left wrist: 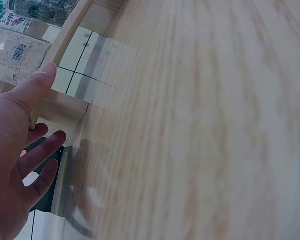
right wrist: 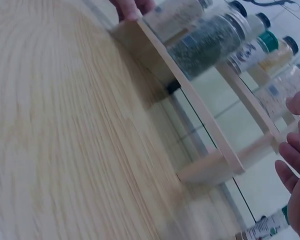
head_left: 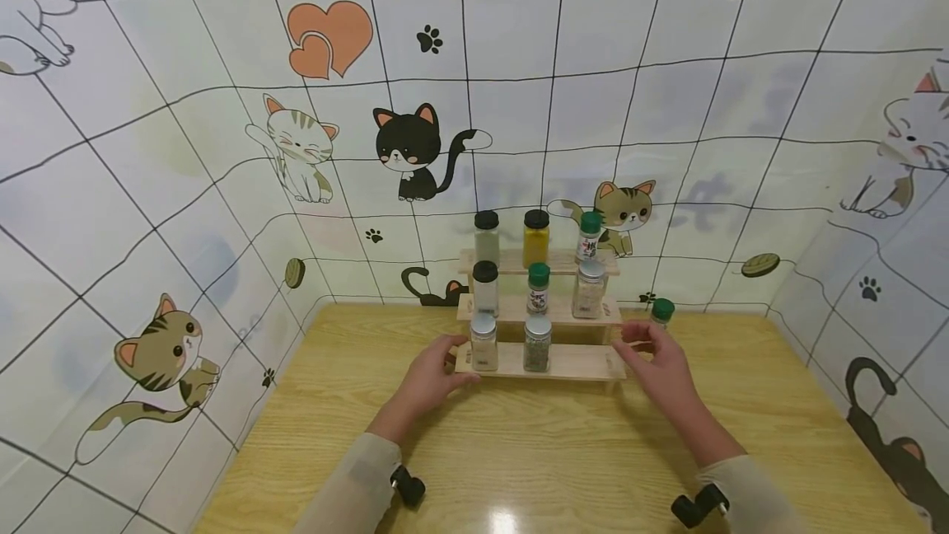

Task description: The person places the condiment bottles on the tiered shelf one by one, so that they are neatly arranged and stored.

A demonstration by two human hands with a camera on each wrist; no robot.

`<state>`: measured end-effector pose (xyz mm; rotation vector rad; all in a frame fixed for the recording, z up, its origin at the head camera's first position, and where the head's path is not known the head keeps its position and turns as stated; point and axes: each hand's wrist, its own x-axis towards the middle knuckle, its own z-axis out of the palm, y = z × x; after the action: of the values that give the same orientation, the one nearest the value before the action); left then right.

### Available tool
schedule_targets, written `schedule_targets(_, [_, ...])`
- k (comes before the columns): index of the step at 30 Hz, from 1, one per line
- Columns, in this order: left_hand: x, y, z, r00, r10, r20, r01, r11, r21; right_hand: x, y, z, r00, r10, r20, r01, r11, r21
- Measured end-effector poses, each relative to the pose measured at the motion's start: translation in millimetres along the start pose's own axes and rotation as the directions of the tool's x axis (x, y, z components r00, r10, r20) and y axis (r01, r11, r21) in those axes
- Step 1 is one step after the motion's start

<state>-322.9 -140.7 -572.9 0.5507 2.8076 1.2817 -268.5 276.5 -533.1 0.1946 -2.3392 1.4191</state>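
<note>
A three-step wooden spice rack (head_left: 582,363) stands on the table, loaded with spice jars. My left hand (head_left: 430,377) grips the left end of its lowest step, thumb against the front edge and fingers around the end. At the right end, my right hand (head_left: 663,365) hovers beside the lower steps, fingers loosely bent and holding nothing. Two silver-capped jars, one pale (head_left: 484,344) and one of dark herbs (head_left: 537,346), sit on the lowest step. Above them, the middle step carries a black-capped jar (head_left: 485,291), a green-capped jar (head_left: 538,291) and a silver-capped jar (head_left: 589,291).
On the top step are a black-capped pale jar (head_left: 487,241), a yellow jar (head_left: 536,241) and a green-capped jar (head_left: 589,239). Another green-capped jar (head_left: 662,311) stands on the table (head_left: 519,443) behind my right hand. A cat-patterned wall covering (head_left: 519,105) rises behind the rack.
</note>
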Motion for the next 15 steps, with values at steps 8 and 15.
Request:
schedule_targets(8, [1.5,0.8,-2.2,1.0,0.004,0.0,-0.004,1.0,0.001,8,26,-24.0,0.977,0.093,-0.194,-0.091,0.996,0.018])
schedule_targets(15, [0.8,3.1,-1.7,1.0,-0.011,0.01,0.011,1.0,-0.008,20,53,-34.1,0.913,0.218,-0.344,-0.2,0.976,0.086])
